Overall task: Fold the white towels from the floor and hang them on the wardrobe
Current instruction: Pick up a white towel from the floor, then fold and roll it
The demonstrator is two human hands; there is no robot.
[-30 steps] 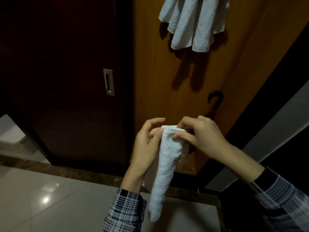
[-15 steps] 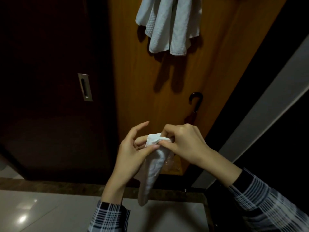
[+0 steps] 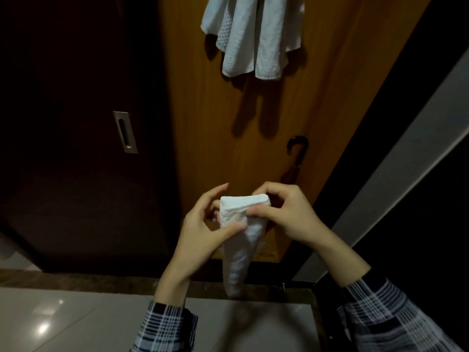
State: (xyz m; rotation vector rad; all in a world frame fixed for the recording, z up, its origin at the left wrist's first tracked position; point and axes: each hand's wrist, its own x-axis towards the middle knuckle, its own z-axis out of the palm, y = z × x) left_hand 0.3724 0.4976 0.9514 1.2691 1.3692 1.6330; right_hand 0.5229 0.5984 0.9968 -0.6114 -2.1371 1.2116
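A narrow folded white towel (image 3: pixel 237 252) hangs down in front of me, held at its top by both hands. My left hand (image 3: pixel 203 232) pinches its left side with thumb and fingers. My right hand (image 3: pixel 286 214) grips its top right corner. Behind them stands the orange wooden wardrobe side panel (image 3: pixel 215 138). Several white towels (image 3: pixel 253 39) hang on it at the top of the view.
A dark sliding door with a metal recessed handle (image 3: pixel 125 132) is on the left. A dark umbrella with a hooked handle (image 3: pixel 295 158) leans on the panel behind my right hand. Glossy pale floor tiles (image 3: pixel 63 321) lie below, past a brown stone threshold.
The towel's top edge has been turned flat and wider between my hands. The hanging tail looks shorter. The view has shifted slightly.
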